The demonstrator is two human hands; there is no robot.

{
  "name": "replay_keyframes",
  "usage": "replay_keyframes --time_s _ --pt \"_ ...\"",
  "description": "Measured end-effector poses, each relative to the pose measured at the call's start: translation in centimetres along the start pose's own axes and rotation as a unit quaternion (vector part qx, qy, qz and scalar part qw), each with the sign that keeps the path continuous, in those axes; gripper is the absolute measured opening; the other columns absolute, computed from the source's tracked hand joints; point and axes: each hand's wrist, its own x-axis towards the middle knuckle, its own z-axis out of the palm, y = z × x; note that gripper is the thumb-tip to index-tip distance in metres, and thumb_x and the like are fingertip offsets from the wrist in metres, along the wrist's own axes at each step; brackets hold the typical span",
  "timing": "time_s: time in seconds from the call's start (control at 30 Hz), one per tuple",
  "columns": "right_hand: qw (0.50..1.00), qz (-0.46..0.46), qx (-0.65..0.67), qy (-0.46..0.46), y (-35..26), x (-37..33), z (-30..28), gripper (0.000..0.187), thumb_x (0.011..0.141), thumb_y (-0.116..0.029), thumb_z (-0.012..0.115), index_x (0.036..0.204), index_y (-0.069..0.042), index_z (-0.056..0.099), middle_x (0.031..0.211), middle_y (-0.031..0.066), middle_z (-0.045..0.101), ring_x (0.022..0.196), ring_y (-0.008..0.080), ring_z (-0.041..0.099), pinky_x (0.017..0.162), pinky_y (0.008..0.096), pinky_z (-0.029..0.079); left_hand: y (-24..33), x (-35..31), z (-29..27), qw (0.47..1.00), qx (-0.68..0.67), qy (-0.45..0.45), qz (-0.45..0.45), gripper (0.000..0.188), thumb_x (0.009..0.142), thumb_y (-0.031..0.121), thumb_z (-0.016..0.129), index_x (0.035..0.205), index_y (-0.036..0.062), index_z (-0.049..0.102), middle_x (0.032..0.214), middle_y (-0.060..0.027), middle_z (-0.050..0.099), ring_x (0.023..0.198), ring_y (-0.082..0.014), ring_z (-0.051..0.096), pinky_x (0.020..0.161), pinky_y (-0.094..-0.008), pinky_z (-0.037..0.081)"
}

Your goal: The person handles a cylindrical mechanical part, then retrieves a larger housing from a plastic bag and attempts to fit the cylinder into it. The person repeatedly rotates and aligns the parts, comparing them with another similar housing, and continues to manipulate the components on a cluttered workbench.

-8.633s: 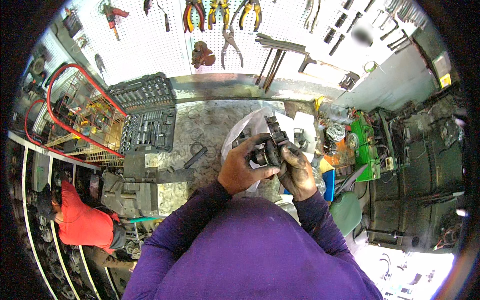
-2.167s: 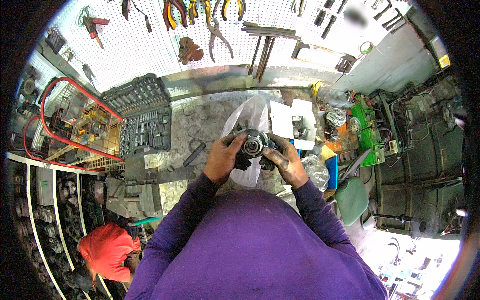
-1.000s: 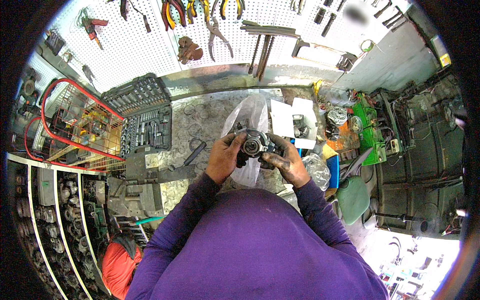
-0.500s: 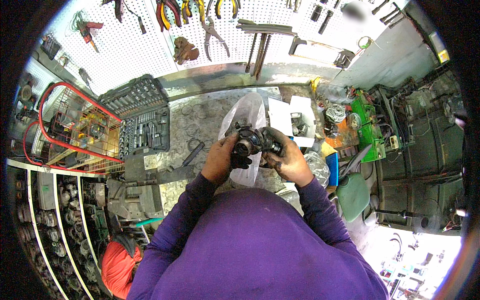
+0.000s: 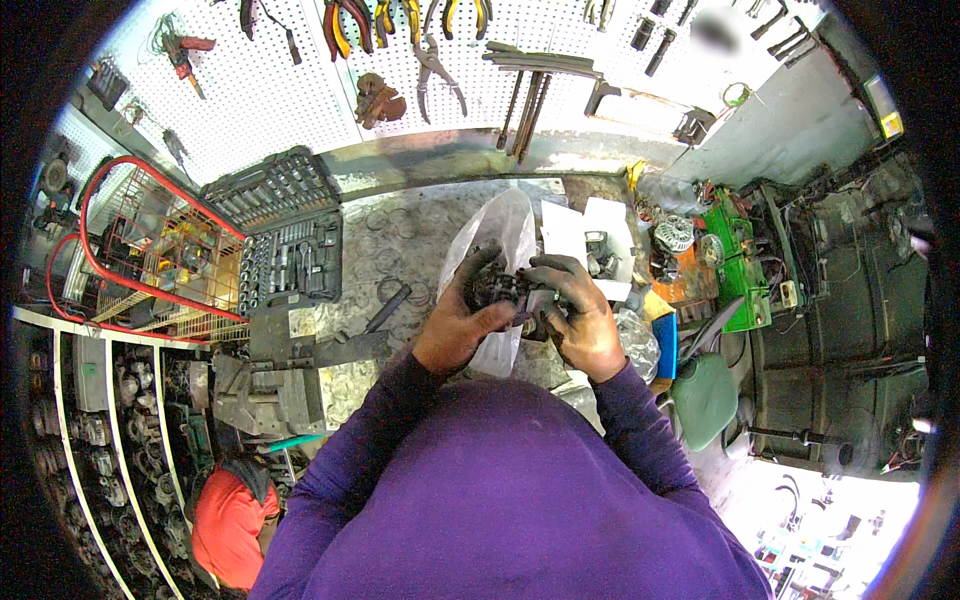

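My left hand is wrapped round a dark, greasy metal machine part, its thumb across the near side. The part has a ridged, rounded body; my fingers hide much of it. At its right end, the blackened fingers of my right hand are bent and closed on it. A dark piece shows below those fingers; whether it joins the part I cannot tell. Both hands are above the workbench, over a clear plastic bag spread on it.
An open socket set case lies on the left of the bench, with a dark-handled tool nearer me. A vise stands at the near left corner. White cartons and a green bin are on the right. A person in red is at lower left.
The metal part has turned in my hands, so its round open end no longer faces me. My left thumb has come across it, and my right fingers have shifted along its right end.
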Motion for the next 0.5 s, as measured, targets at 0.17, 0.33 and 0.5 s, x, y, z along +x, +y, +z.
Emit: replay_keyframes --time_s 0.17,0.33,0.5 --pt "0.999 0.012 -0.014 0.040 -0.4 -0.4 0.5 0.069 0.072 0.012 0.070 0.138 -0.008 0.060 0.135 0.0172 0.061 0.127 0.0392 0.059 0.108 0.0426 0.048 0.5 -0.5 0.7 0.995 0.085 -0.046 0.031 0.090 0.078 0.013 0.092 0.151 0.0029 0.041 0.133 -0.0093 0.059 0.124 -0.0180 0.059 0.107 -0.0351 0.050" --pt "0.993 0.085 0.070 0.050 -0.2 -0.7 0.7 0.075 0.072 0.014 0.071 0.143 -0.007 0.055 0.136 0.0161 0.061 0.125 0.0345 0.061 0.106 0.0410 0.049 1.1 -1.1 1.2 0.971 0.212 -0.024 0.109 0.083 0.073 0.012 0.093 0.142 0.0045 0.047 0.127 -0.0098 0.061 0.121 -0.0200 0.060 0.107 -0.0357 0.049" --pt "0.988 0.120 0.082 0.055 1.9 -1.4 1.3 0.075 0.074 0.016 0.072 0.143 -0.006 0.054 0.135 0.0175 0.061 0.123 0.0328 0.062 0.104 0.0396 0.050 1.6 -1.0 1.6 0.935 0.317 -0.002 0.157 0.077 0.070 0.013 0.093 0.135 0.0060 0.052 0.125 -0.0125 0.061 0.119 -0.0251 0.062 0.106 -0.0377 0.049"
